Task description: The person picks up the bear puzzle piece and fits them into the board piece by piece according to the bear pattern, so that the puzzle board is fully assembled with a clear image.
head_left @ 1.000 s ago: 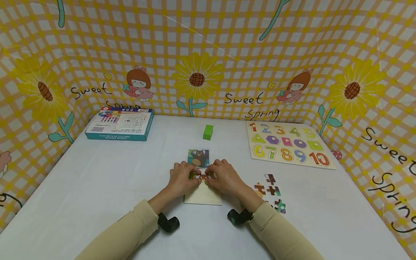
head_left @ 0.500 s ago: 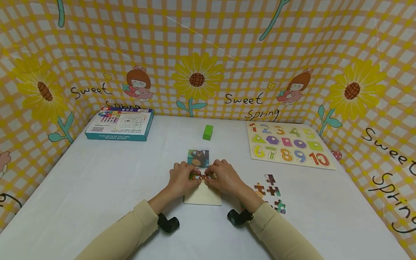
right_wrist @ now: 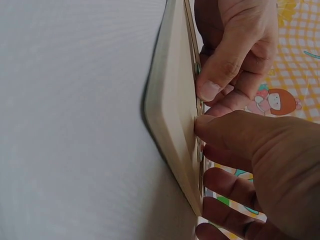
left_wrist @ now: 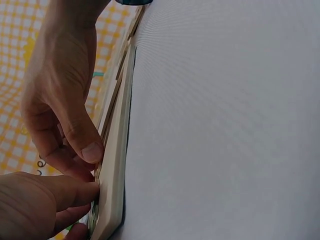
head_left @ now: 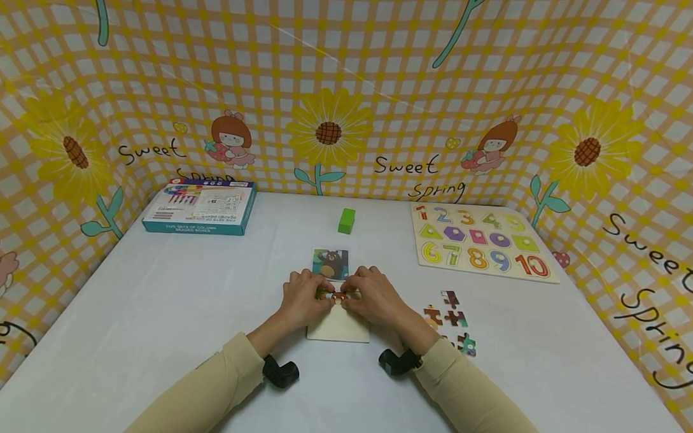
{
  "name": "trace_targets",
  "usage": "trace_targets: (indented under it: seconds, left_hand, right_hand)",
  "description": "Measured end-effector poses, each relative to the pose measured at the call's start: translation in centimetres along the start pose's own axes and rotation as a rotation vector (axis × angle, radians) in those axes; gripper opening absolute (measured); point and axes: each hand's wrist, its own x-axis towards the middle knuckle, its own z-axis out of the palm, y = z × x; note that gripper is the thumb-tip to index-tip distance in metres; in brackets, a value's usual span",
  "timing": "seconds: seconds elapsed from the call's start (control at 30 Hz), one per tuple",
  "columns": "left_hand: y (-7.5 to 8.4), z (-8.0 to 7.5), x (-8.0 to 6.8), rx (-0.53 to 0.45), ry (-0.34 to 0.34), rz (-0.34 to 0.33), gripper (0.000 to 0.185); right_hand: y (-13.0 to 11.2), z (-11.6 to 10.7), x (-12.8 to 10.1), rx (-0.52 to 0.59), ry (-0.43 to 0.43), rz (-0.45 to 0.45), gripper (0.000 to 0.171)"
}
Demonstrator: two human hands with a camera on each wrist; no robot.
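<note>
In the head view, a pale wooden puzzle board (head_left: 339, 328) lies at the table's middle. Brown and green jigsaw puzzle pieces (head_left: 339, 296) sit along its far part, mostly covered by fingers. My left hand (head_left: 305, 296) pinches a piece at the left with thumb and forefinger. From the right, my right hand (head_left: 377, 297) pinches another piece beside it, thumb tips close together. In the left wrist view, both thumbs press at the layer of pieces on the board (left_wrist: 112, 170). The right wrist view shows the right fingers spread along the board's far edge.
A bear picture card (head_left: 330, 264) lies just beyond the board. Several loose puzzle pieces (head_left: 455, 318) lie right of the right forearm. Farther back are a green block (head_left: 347, 220), a boxed set (head_left: 199, 207) at left and a number board (head_left: 483, 241) at right.
</note>
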Motion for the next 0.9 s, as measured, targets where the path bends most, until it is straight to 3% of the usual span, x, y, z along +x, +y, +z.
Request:
trace_targets:
  seconds: [0.6, 0.9]
  left_hand:
    - [-0.4, 0.3, 0.1, 0.014, 0.011, 0.016, 0.017]
    - [-0.3, 0.2, 0.0, 0.002, 0.010, 0.014, 0.016]
  right_hand:
    - [-0.1, -0.2, -0.1, 0.023, -0.002, 0.007, 0.021]
    - [0.4, -1.7, -0.5, 0.074, 0.006, 0.047, 0.025]
